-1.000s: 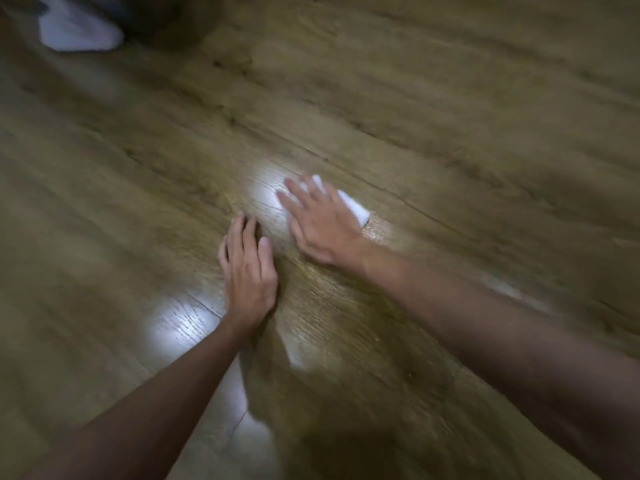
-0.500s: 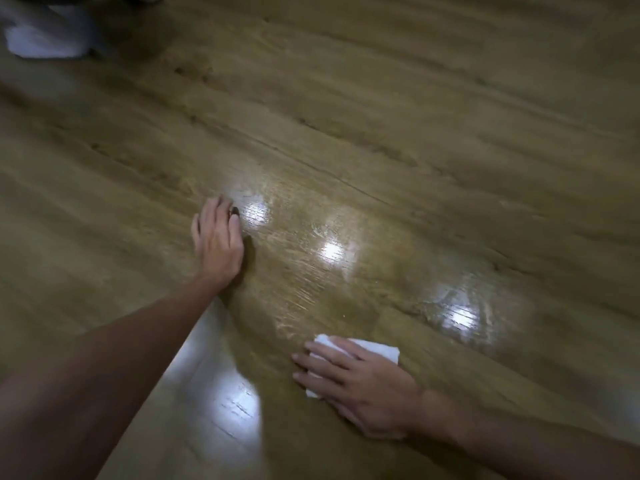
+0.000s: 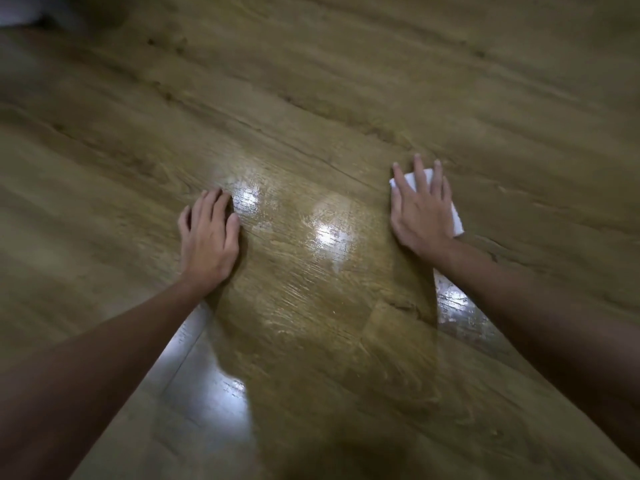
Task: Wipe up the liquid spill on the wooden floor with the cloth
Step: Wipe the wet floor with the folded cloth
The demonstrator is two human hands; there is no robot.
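My right hand (image 3: 420,216) lies flat on a small folded white cloth (image 3: 457,221), pressing it onto the wooden floor (image 3: 346,81) at the right. Only the cloth's far corner and right edge show past my fingers. My left hand (image 3: 209,237) rests palm down on the floor at the left, fingers together, holding nothing. Between the two hands a wet, streaky sheen (image 3: 311,244) covers the boards and catches bright light reflections. More shiny wet patches lie below my right wrist (image 3: 453,306) and beside my left forearm (image 3: 214,386).
A pale object (image 3: 17,12) sits blurred at the far top left corner of the floor. Bare wood planks stretch away on all sides of my hands.
My right hand has slid the cloth from near me up and to the right, past the wet patch. My left hand stays planted on the floor. The camera view has shifted.
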